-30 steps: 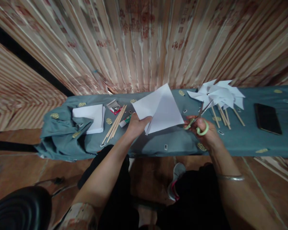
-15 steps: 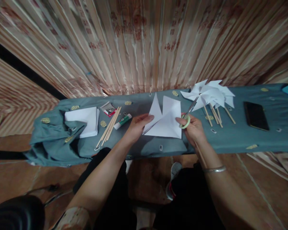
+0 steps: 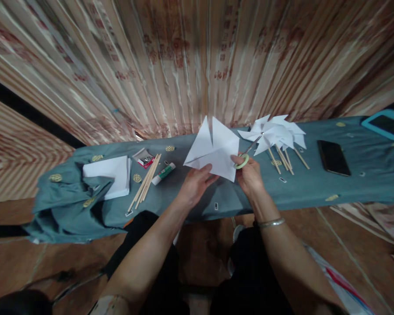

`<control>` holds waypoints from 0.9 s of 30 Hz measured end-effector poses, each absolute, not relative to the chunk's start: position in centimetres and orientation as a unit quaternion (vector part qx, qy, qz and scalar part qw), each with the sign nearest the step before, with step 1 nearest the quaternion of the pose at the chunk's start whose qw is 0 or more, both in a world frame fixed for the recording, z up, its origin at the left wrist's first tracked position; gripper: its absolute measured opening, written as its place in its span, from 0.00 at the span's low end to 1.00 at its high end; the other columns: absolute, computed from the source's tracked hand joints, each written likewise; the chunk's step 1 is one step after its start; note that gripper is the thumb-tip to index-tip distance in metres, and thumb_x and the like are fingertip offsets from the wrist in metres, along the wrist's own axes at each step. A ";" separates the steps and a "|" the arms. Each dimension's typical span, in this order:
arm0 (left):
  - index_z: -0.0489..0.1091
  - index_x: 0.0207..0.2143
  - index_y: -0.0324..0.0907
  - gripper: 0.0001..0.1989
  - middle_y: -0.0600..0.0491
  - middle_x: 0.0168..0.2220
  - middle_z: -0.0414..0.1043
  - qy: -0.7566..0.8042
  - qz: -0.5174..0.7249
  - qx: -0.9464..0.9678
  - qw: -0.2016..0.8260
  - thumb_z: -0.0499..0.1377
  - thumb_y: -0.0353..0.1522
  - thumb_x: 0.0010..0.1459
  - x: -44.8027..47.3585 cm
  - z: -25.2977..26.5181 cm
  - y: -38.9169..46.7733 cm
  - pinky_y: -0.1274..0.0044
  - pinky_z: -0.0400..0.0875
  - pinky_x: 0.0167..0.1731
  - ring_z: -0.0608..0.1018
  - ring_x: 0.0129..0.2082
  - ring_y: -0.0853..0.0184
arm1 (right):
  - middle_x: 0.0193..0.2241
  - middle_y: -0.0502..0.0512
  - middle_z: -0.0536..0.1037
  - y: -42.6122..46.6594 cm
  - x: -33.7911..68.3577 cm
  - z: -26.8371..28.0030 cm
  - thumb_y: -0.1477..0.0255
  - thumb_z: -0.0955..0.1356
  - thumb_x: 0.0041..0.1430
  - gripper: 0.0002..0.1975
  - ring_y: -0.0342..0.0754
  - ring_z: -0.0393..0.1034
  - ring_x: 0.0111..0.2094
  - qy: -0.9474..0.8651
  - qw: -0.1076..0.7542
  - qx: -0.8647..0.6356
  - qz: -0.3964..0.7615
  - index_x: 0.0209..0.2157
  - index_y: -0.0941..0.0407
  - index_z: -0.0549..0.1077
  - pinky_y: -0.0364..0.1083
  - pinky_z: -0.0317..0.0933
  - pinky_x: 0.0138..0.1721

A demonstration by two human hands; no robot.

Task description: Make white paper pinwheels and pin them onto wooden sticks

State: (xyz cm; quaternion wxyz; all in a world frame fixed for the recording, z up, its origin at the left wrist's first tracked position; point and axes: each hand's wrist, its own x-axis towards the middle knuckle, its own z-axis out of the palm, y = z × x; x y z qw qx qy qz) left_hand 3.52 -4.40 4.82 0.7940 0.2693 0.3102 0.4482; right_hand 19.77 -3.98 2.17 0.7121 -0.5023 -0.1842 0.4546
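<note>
A white paper square (image 3: 223,146) with slits cut in from its corners is held up over the cloth-covered table. My left hand (image 3: 196,181) pinches its lower edge, thumb on top and fingers beneath. At the sheet's right side, my right hand (image 3: 249,173) grips the paper's edge and also keeps hold of the scissors (image 3: 242,161) by their pale green handles. The blades point up and to the right, away from the paper, toward the finished paper pinwheels (image 3: 279,133) lying on wooden sticks.
Left of my hands lie a glue stick (image 3: 164,173), several wooden sticks (image 3: 146,183), an opened packet of small metal pieces (image 3: 144,158) and a stack of white paper (image 3: 118,175). To the right are a black phone (image 3: 334,157) and a blue-framed tablet (image 3: 389,124). A curtain (image 3: 184,65) hangs behind.
The paper has been turned and lifted slightly, and my left hand has shifted from its left flap to the lower edge. My right hand still has the scissors. The view has shifted somewhat.
</note>
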 end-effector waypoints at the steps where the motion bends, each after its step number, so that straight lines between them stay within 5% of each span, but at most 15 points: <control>1: 0.73 0.39 0.42 0.20 0.50 0.42 0.79 0.318 0.453 0.254 0.793 0.73 0.37 0.43 3.7 4.8 -4.4 0.67 0.75 0.49 0.80 0.44 0.60 | 0.23 0.44 0.75 -4.0 19.4 2.2 0.68 0.80 0.31 0.19 0.43 0.69 0.25 -0.195 0.707 -0.502 0.459 0.26 0.53 0.71 0.46 0.67 0.32; 9: 0.72 0.42 0.39 0.06 0.50 0.38 0.79 0.386 0.503 0.144 0.760 0.58 0.31 0.64 3.2 4.7 -3.3 0.71 0.77 0.45 0.80 0.35 0.67 | 0.22 0.44 0.75 -4.7 18.2 2.1 0.57 0.81 0.32 0.23 0.41 0.66 0.23 -0.310 0.644 -0.512 0.477 0.27 0.54 0.75 0.42 0.62 0.28; 16: 0.72 0.47 0.41 0.10 0.50 0.43 0.81 0.388 0.579 0.129 0.705 0.54 0.30 0.67 1.1 5.7 -1.3 0.72 0.76 0.47 0.81 0.40 0.66 | 0.28 0.57 0.82 -7.2 19.4 1.8 0.43 0.74 0.42 0.33 0.49 0.76 0.30 -0.411 0.464 -0.539 0.570 0.38 0.57 0.77 0.42 0.57 0.22; 27: 0.72 0.50 0.40 0.12 0.50 0.41 0.82 0.393 0.575 0.152 0.701 0.54 0.29 0.67 0.4 5.9 -0.5 0.70 0.75 0.52 0.82 0.46 0.64 | 0.34 0.60 0.81 -9.8 19.7 1.1 0.45 0.72 0.51 0.35 0.47 0.75 0.30 -0.542 0.288 -0.464 0.639 0.47 0.60 0.77 0.45 0.67 0.31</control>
